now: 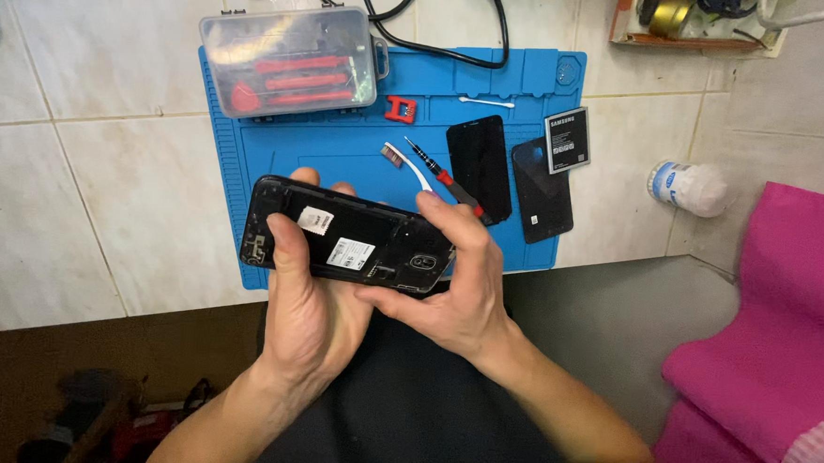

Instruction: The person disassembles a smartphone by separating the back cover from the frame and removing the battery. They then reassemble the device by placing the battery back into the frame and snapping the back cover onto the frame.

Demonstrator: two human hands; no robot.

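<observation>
Phone (351, 238): back off, insides up, held level just over the near edge of the blue mat (341, 148).
Left hand (310, 301): grips its left end.
Right hand (456, 281): grips its right end.
Screwdriver (438, 175): on the mat, close behind the phone.

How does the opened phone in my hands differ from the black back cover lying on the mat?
The opened phone is held off the mat by the left hand and right hand; the back cover lies flat on the blue mat. The phone shows white stickers and inner parts; the cover is plain, with a battery overlapping its top. The phone lies crosswise; the cover lengthwise. Both are black and rectangular.
</observation>
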